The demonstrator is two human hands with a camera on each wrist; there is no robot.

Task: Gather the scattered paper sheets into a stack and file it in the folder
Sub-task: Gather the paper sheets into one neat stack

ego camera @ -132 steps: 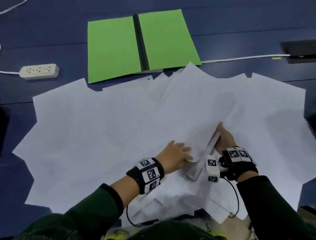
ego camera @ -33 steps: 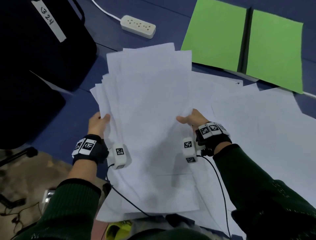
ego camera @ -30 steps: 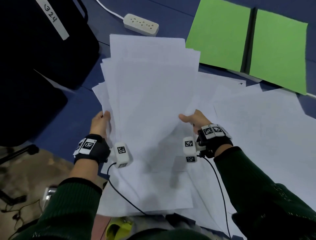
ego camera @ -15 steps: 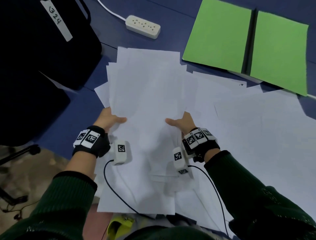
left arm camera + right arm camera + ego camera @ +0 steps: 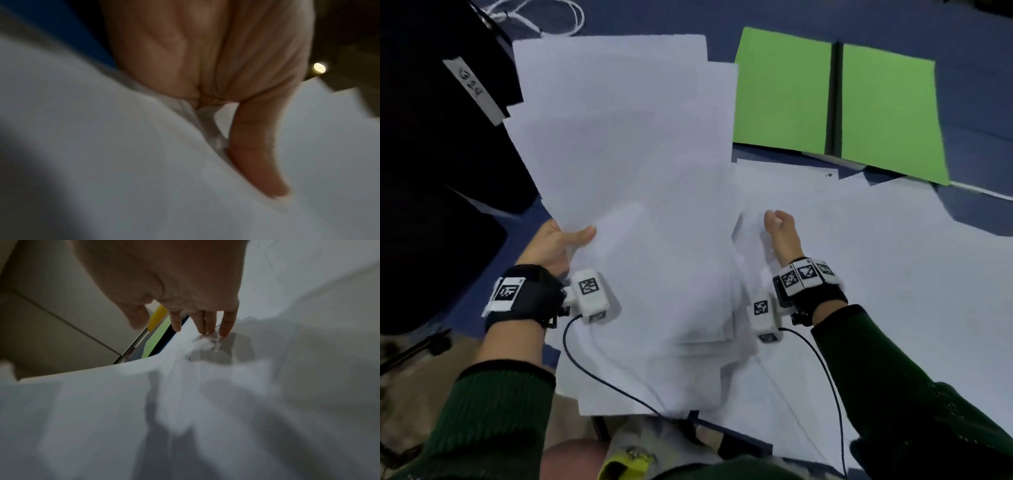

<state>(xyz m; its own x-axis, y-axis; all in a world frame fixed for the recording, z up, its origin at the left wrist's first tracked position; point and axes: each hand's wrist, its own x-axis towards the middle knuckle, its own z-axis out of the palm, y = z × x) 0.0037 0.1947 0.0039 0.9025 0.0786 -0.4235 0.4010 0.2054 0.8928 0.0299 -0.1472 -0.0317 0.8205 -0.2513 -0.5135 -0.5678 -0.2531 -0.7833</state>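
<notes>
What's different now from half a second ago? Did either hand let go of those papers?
Yes. The right hand has let go of the gathered sheets and moved right, its straight fingers now touching the loose sheets on the table. The left hand keeps its thumb-over pinch on the bundle's left edge. The green folder lies open as before.

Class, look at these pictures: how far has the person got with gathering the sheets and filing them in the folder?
Partly done. A bundle of sheets is gathered but fanned, not squared. The left hand grips its edge, thumb on top; the right hand is beside it with straight fingers touching paper. Loose sheets lie on the table. The green folder lies open, with nothing filed.
</notes>
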